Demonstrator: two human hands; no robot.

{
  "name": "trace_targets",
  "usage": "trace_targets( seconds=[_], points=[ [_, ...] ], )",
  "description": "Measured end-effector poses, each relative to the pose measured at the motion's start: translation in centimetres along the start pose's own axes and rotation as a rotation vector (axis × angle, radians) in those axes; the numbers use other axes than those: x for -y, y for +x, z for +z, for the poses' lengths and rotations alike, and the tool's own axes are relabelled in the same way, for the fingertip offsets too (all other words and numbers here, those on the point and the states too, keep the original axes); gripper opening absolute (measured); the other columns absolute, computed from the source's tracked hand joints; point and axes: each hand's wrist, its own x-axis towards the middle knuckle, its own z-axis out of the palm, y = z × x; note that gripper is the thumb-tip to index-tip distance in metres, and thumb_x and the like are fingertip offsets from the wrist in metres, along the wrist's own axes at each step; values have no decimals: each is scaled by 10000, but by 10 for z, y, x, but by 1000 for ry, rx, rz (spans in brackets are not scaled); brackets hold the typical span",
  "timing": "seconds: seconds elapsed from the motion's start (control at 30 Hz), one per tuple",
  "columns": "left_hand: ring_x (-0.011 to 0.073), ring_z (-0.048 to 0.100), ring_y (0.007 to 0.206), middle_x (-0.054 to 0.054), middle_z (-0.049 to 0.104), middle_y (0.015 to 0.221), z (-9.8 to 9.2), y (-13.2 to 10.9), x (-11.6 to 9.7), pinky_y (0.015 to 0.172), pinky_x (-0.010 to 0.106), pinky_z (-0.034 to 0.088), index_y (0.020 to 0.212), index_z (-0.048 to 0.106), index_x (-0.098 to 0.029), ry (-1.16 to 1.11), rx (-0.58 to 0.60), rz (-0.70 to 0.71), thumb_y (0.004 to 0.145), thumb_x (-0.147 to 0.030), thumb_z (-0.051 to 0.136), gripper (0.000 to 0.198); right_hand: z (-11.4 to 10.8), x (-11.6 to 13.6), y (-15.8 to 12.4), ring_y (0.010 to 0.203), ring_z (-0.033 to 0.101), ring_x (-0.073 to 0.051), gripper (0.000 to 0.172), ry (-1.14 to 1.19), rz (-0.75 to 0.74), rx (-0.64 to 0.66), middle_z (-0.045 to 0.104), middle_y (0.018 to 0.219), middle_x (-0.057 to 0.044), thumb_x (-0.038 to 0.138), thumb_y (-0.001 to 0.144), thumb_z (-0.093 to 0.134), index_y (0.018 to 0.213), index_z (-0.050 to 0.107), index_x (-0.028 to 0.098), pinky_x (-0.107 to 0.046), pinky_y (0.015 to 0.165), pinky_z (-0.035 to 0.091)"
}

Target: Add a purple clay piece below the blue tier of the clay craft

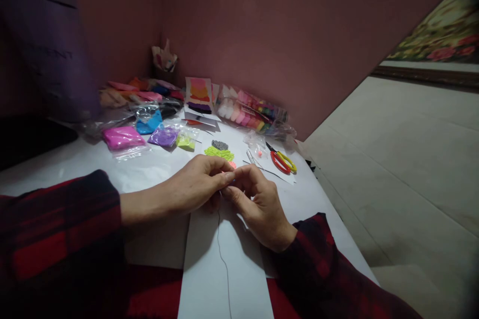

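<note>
My left hand (194, 187) and my right hand (258, 204) meet over the white table (75, 162), fingertips pinched together on a small pink piece (229, 175). A thin dark thread (221, 244) hangs from the pinch and trails down across a white sheet (224, 269) toward me. Which hand holds the thread end I cannot tell. Just beyond my fingers lie a yellow-green cut piece (219, 152) and a grey piece (219, 145).
Red-and-yellow scissors (281, 160) lie to the right near the table edge. Bags of pink (121, 137), blue (148, 123) and purple (163, 135) material sit at the back left. A pack of coloured pieces (254, 112) leans on the pink wall. A beige surface lies lower right.
</note>
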Motion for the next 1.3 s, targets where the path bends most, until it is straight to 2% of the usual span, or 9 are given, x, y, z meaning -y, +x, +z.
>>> trace_targets(
  seconds=[1.3],
  points=[
    [98,475,442,-47,470,561,-1,0,4,443,233,371,723,519,-169,55,27,4,848,-314,484,195,-1,0,0,528,448,-95,77,-17,-30,28,521,630,52,191,846,595,878,525,199,-231,475,355]
  ],
)
